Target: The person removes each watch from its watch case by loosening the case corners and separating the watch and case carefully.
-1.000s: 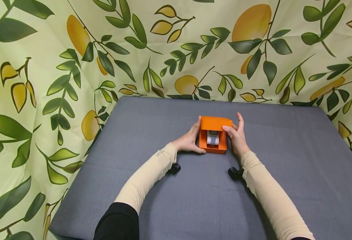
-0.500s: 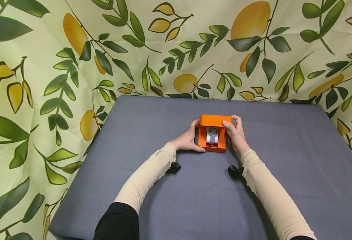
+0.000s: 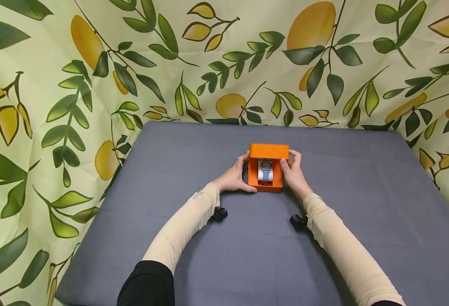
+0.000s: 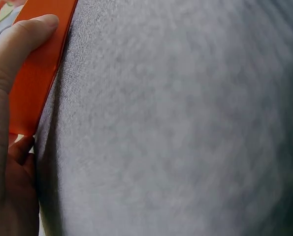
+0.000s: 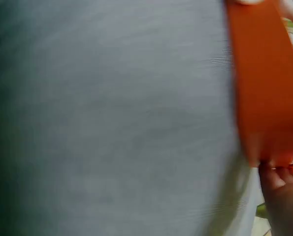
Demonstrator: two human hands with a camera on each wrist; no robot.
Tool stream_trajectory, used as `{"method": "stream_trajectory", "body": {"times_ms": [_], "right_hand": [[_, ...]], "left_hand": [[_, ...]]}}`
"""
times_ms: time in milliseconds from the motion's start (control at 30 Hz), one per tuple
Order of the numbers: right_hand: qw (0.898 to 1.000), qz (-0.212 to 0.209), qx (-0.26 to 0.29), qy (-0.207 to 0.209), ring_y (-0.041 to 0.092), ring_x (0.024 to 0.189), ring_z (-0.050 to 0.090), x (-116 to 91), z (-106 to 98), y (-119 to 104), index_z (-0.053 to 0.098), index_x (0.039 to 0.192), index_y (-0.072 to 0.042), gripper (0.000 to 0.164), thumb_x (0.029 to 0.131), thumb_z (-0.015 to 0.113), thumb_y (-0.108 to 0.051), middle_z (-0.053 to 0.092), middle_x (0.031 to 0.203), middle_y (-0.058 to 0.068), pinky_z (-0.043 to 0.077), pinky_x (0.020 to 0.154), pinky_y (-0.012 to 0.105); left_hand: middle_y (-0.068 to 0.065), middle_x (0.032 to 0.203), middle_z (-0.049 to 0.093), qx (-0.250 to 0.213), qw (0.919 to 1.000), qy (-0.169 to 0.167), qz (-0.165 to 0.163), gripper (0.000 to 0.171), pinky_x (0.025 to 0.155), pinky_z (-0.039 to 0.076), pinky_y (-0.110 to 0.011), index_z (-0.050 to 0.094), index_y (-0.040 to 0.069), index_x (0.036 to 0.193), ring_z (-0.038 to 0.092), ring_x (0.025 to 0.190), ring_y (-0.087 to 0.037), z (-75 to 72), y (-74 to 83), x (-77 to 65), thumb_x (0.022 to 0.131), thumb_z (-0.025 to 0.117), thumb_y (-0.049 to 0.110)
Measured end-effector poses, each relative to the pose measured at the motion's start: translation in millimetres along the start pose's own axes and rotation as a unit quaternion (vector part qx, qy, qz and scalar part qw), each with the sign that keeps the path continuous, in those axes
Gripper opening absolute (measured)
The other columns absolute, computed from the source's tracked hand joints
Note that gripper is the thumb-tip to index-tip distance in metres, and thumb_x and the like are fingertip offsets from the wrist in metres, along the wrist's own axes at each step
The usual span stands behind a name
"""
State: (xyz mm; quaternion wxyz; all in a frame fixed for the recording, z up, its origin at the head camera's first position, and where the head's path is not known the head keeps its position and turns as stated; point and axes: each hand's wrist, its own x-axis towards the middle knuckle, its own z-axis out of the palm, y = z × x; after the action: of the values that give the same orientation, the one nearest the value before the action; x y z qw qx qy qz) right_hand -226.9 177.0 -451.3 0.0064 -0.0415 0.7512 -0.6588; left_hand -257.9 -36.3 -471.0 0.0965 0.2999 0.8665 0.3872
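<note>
An orange watch box [image 3: 265, 188] sits on the grey table with its lid [image 3: 269, 151] raised. Inside it, a watch [image 3: 266, 165] with a grey-blue strap is wrapped round a white cushion [image 3: 260, 174]. My left hand [image 3: 234, 177] grips the box's left side, thumb at the front and fingers toward the back. In the left wrist view, that thumb [image 4: 23, 37] lies on the box's orange wall [image 4: 38, 78]. On the right, my right hand [image 3: 295, 173] holds the lid's right end, thumb in front, other fingers partly hidden behind it.
The grey cloth-covered table [image 3: 224, 255] spreads around the box. Behind and to the left hangs a cream curtain [image 3: 194, 76] printed with leaves and yellow fruit. Small black wrist cameras [image 3: 220, 214] sit beneath both sleeves.
The lid has tilted farther back, uncovering the watch face. My right fingers have come down behind the lid. My left hand keeps its grip; the head view has shifted slightly.
</note>
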Motion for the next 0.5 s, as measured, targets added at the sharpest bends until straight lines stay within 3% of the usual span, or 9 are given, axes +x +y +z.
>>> {"method": "stream_trajectory", "body": {"times_ms": [100, 200, 500], "right_hand": [[0.999, -0.010, -0.013, -0.029, 0.029, 0.134, 0.017, -2.4, 0.1, 5.0, 0.012, 0.126, -0.021, 0.054, 0.088, 0.050, -0.027, 0.020, 0.143, 0.021, 0.014, 0.109, 0.046], [0.998, 0.006, -0.012, -0.060, 0.028, 0.136, 0.010, -3.5, -3.3, 7.1, 0.009, 0.130, -0.027, 0.067, 0.084, 0.058, -0.023, 0.013, 0.146, 0.017, 0.011, 0.109, 0.047], [0.991, 0.034, -0.063, -0.109, 0.036, 0.134, 0.013, 1.6, -16.2, 1.4, -0.001, 0.137, -0.039, 0.081, 0.083, 0.058, -0.030, 0.009, 0.146, 0.014, 0.016, 0.106, 0.053]], "left_hand": [[-0.009, 0.143, 0.020, 0.001, 1.0000, 0.007, -0.002, 0.120, 0.107, 0.027, -0.031, -0.004, 0.019, 0.139, 0.028, 0.130, -0.018, 0.2, -1.2, -0.6, 0.056, 0.081, 0.034], [-0.009, 0.143, 0.020, 0.006, 0.9999, 0.006, -0.011, 0.122, 0.107, 0.027, -0.030, -0.005, 0.021, 0.139, 0.028, 0.130, -0.017, 0.6, -2.0, -1.2, 0.054, 0.081, 0.036], [-0.006, 0.144, 0.012, 0.004, 1.0000, 0.003, -0.005, 0.132, 0.107, 0.026, -0.028, -0.015, 0.029, 0.138, 0.028, 0.130, -0.017, -1.8, -3.8, 6.7, 0.050, 0.083, 0.037]]}}
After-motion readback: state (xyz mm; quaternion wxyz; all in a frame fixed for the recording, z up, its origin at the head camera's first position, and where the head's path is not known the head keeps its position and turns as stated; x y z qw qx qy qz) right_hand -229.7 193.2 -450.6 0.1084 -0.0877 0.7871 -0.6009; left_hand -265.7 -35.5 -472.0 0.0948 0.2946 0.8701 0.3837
